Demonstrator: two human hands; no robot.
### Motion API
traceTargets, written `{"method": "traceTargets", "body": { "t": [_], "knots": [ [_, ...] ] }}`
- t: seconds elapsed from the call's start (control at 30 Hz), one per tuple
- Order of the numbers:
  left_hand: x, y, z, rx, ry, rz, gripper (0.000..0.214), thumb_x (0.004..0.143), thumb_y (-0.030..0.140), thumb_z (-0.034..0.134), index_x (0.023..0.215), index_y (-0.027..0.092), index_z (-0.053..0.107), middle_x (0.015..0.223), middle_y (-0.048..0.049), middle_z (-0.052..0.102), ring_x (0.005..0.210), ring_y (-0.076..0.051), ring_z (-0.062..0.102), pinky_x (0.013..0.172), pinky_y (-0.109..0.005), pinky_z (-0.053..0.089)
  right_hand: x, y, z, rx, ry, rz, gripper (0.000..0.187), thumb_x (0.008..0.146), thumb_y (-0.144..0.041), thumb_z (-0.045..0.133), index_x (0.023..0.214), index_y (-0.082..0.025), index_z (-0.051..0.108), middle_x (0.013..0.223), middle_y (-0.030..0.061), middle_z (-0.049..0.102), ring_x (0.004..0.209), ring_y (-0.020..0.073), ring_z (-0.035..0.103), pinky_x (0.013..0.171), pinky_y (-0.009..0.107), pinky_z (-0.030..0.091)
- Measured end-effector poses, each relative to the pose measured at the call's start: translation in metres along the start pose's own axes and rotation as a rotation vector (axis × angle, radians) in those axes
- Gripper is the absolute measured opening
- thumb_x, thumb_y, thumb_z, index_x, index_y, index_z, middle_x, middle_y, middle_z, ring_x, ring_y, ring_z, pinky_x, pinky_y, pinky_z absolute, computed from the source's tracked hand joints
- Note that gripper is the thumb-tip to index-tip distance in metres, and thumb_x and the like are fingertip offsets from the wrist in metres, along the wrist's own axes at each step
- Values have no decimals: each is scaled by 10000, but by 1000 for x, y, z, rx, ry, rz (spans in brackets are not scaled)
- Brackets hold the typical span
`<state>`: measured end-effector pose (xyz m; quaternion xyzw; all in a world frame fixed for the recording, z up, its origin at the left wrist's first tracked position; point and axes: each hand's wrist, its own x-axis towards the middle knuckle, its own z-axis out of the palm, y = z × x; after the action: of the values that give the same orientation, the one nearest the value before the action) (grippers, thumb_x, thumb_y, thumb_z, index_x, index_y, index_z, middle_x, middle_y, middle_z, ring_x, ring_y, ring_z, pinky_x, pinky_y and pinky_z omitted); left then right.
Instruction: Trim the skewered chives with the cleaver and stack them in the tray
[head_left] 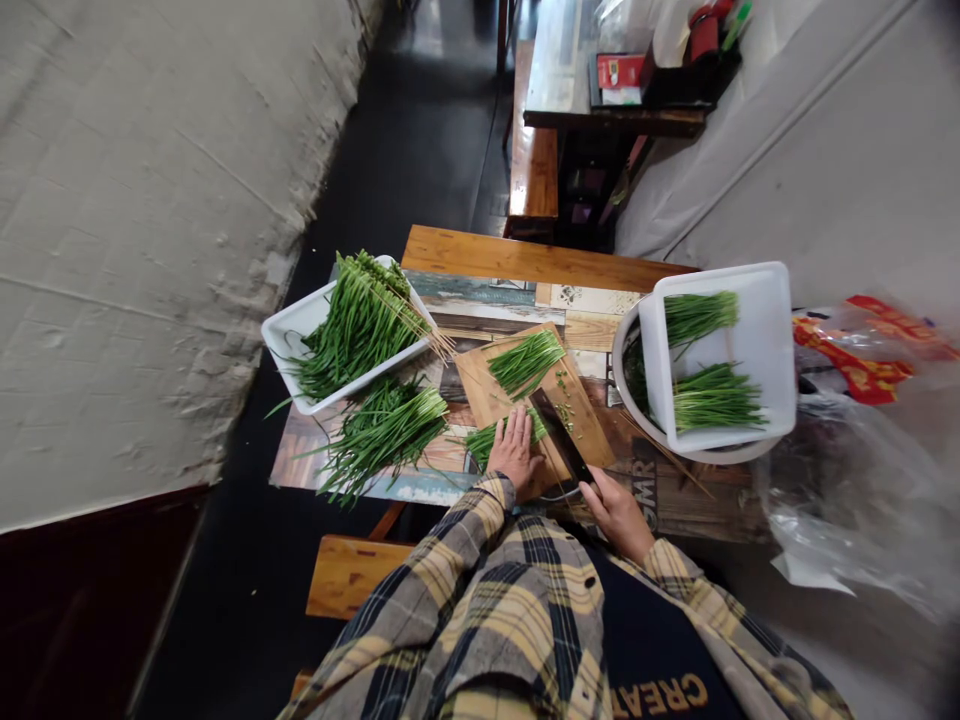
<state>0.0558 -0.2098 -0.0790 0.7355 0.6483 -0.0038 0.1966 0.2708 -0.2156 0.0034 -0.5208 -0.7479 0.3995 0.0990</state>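
Observation:
My left hand [513, 450] lies with outstretched fingers on a bunch of green chives [480, 443] near the front of the wooden cutting board [581, 400]. In my right hand [621, 515] is the handle of a kitchen knife [559, 432]. Its dark blade points away to the upper left, just right of the chives' cut ends. A second bunch of chives [526, 362] rests at the board's far side. Small chopped bits [564, 412] are scattered right of the blade. Part of the nearer bunch is hidden under my left hand.
At left, a white tray [292, 330] holds long chives with thin wooden sticks across them; a loose chive pile [394, 430] lies before it. At right, a white bin [776, 350] with two bunches sits on a round bowl [622, 350]. Plastic bags [847, 480] lie beyond it.

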Motion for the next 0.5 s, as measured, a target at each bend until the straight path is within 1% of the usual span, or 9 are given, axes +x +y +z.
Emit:
{"method": "traceTargets", "body": {
  "t": [0.33, 0.5],
  "knots": [
    [0, 1, 4, -4, 16, -11, 864, 795, 508, 492, 1450, 83, 122, 1534, -143, 46, 1412, -283, -6, 1137, -481, 74, 2, 4, 4, -31, -19, 8, 380, 925, -348, 341, 1237, -185, 485, 1172, 115, 614, 1089, 221, 579, 926, 347, 466],
    [1, 0, 2, -3, 3, -1, 876, 794, 512, 496, 1447, 67, 117, 1534, -148, 30, 1409, -290, -28, 1138, -487, 69, 7, 8, 6, -37, -48, 1, 372, 920, -338, 330, 1227, -182, 472, 1132, 116, 624, 1044, 221, 601, 899, 341, 475]
  ]
}}
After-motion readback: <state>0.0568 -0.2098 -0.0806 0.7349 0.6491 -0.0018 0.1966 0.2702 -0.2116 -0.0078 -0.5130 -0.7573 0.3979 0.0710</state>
